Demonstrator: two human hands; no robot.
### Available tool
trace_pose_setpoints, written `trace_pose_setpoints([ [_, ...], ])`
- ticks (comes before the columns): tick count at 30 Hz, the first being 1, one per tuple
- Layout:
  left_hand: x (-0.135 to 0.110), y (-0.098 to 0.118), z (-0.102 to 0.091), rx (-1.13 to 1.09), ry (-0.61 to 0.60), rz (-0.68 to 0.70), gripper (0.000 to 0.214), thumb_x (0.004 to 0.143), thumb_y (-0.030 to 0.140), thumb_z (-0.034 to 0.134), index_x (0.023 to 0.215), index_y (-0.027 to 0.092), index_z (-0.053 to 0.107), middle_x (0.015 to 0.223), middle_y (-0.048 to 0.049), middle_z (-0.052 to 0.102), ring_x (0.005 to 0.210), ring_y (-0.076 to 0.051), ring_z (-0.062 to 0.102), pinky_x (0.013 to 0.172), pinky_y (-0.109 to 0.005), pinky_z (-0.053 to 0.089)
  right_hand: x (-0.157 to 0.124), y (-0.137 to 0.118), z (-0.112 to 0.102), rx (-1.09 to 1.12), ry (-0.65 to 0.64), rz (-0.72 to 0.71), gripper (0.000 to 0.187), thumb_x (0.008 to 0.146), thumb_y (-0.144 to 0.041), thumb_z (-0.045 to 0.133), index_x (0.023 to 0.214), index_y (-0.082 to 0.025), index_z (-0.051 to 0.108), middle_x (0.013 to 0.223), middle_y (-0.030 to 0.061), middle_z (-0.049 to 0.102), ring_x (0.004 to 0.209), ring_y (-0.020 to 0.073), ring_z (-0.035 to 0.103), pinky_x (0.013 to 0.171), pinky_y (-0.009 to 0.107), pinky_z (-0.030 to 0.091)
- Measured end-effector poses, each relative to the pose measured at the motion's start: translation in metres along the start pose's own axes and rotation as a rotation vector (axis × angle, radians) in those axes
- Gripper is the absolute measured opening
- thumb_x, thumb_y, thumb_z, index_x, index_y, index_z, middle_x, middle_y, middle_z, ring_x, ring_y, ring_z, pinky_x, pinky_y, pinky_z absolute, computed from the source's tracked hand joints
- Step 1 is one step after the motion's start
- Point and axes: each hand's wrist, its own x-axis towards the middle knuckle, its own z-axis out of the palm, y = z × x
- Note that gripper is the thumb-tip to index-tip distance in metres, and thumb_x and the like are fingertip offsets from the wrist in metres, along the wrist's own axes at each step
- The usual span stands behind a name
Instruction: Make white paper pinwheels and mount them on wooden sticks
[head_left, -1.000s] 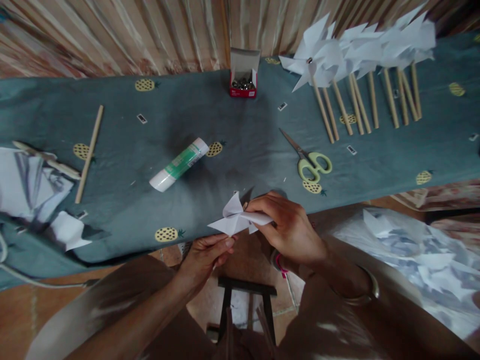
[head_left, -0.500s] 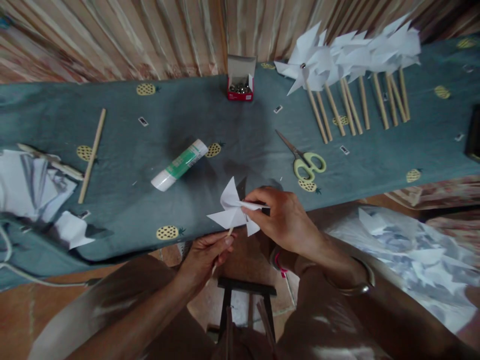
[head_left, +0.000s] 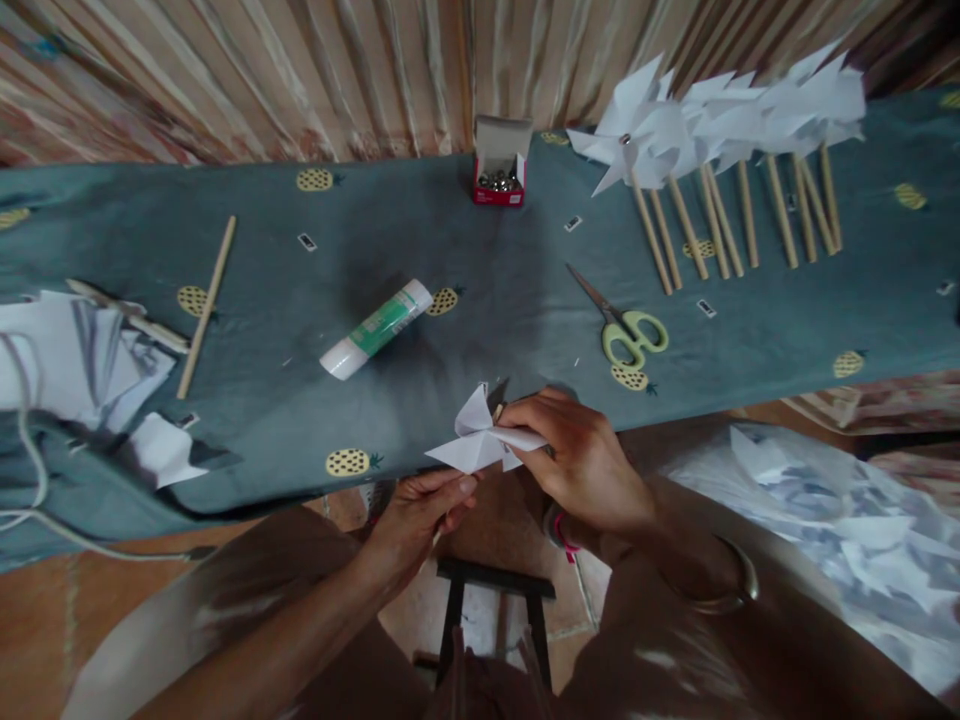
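Note:
Over the near edge of the table, a white paper pinwheel (head_left: 471,452) is held between my two hands. My left hand (head_left: 420,515) is closed, thumb against fingers, on a thin wooden stick (head_left: 437,538) that runs up to the pinwheel and is mostly hidden. With thumb and fingers, my right hand (head_left: 589,460) pinches one of the pinwheel's blades from the right. The pinwheel's centre is partly covered, so its fastening cannot be made out. A green and white glue stick (head_left: 377,328) lies beyond the left hand, and green-handled scissors (head_left: 613,320) lie beyond the right.
An open red box of metal pins (head_left: 499,190) stands at the back. Finished pinwheels on sticks (head_left: 652,130) lie in a row at right. At left are a loose wooden stick (head_left: 207,305), a pencil, and paper pieces (head_left: 52,350). A plastic bag of paper (head_left: 847,540) sits lower right.
The pinwheel is tilted more, its blades seen flatter, and both hands have shifted slightly down and right in view. The whole view has moved a little, so table things appear farther right.

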Motion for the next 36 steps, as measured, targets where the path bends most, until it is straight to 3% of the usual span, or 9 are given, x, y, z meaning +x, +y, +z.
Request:
trace_pose_setpoints([
  [11, 0.0035, -0.0043, -0.0052, 0.014, 0.013, -0.030, 0.050, 0.041, 0.054, 0.094, 0.068, 0.014, 0.080, 0.058, -0.0028, 0.063, 0.047, -0.003, 0.037, 0.047, -0.019, 0.023, -0.0021, 0.0034, 0.0000, 0.012, 0.039, -0.005, 0.008, 0.095, -0.018, 0.059, 0.094, -0.020, 0.066, 0.086, 0.0025, 0.075, 0.081, 0.0166, 0.066, 0.076, 0.030, 0.050],
  [24, 0.0038, -0.0030, -0.0031, 0.028, 0.028, -0.020, 0.047, 0.040, 0.052, 0.094, 0.065, 0.015, 0.079, 0.057, -0.0030, 0.062, 0.050, -0.005, 0.040, 0.046, -0.020, 0.025, -0.0015, 0.0036, 0.0001, 0.030, 0.049, -0.009, 0.010, 0.092, -0.012, 0.060, 0.092, -0.020, 0.067, 0.085, 0.0027, 0.075, 0.079, 0.0166, 0.066, 0.074, 0.029, 0.050],
  [36, 0.0049, -0.0035, -0.0029, 0.013, 0.027, -0.010, 0.047, 0.040, 0.053, 0.094, 0.067, 0.016, 0.080, 0.054, -0.0008, 0.059, 0.049, -0.005, 0.040, 0.043, -0.019, 0.025, 0.0001, -0.0017, -0.0009, 0.040, 0.055, 0.097, 0.006, 0.089, -0.014, 0.065, 0.090, -0.019, 0.067, 0.081, 0.0023, 0.072, 0.076, 0.0158, 0.066, 0.069, 0.028, 0.048],
])
